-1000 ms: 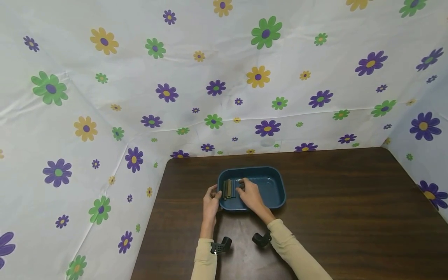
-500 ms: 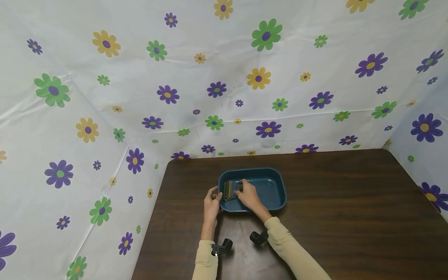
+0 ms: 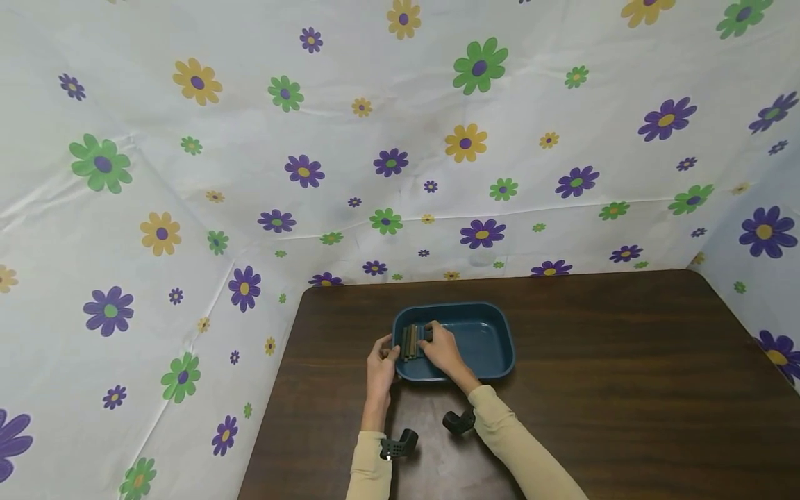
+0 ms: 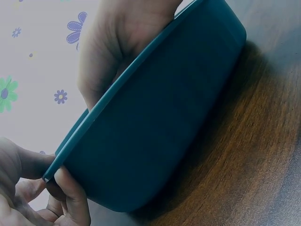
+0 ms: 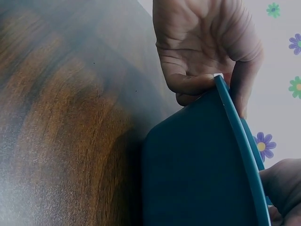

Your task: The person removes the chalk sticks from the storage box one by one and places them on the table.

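A blue tray [image 3: 482, 344] rests on the table with a row of thin sticks [image 3: 410, 344] along the inside of its left end. Some sticks are olive and gold; bluish ones lie to their right. My left hand [image 3: 380, 367] pinches the tray's left rim between thumb and fingers, as the left wrist view shows. Inside the tray, my right hand [image 3: 445, 351] has thumb and index finger curled at a blue stick on the row's right side. The tray's wall [image 5: 197, 165] hides the right fingertips in both wrist views.
A dark wood table [image 3: 612, 361] extends well to the right of the tray. White sheeting with flowers [image 3: 337, 125] rises behind the table and along its sides. A black wrist camera [image 3: 400, 444] is strapped to the left wrist, another camera [image 3: 459, 421] to the right.
My right hand and forearm have shifted slightly left, closer to the row of sticks, covering more of the bluish ones. My left hand keeps its hold on the rim.
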Tool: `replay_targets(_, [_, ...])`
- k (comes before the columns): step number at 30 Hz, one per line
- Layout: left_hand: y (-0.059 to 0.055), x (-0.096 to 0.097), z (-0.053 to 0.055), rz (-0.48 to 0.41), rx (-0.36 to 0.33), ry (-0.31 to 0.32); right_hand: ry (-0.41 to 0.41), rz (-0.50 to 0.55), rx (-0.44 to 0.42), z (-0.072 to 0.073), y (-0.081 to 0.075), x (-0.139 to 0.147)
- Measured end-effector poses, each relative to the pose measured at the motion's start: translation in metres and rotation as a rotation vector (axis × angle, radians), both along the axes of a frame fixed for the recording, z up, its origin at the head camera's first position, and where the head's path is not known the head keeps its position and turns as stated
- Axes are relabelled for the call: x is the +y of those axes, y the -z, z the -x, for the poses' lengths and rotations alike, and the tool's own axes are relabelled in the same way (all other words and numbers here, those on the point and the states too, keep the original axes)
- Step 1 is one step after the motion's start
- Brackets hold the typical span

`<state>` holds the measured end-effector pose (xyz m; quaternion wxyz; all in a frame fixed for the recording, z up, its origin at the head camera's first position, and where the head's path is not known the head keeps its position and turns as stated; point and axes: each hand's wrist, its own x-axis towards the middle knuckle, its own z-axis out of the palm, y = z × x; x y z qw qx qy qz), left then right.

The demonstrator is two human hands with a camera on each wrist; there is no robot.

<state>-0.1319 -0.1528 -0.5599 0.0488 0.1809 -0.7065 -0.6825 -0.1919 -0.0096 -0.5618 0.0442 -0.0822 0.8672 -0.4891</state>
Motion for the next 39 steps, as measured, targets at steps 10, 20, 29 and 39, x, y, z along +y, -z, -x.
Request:
replay_targets(10, [-0.022,0.004,-0.007,-0.004,-0.018,0.035,0.025,0.004,-0.012,0.002,0.004,-0.003])
replay_targets(20, [-0.048,0.007,-0.018,-0.016,-0.002,0.039,0.056,-0.011,-0.051,0.006,0.008,-0.008])
replay_targets(29, [-0.044,0.006,-0.017,-0.009,0.0,0.041,0.058,0.0,-0.05,0.007,0.009,-0.011])
replay_targets(39, [-0.045,0.006,-0.018,-0.015,-0.006,0.046,0.05,0.032,-0.072,0.007,0.009,-0.01])
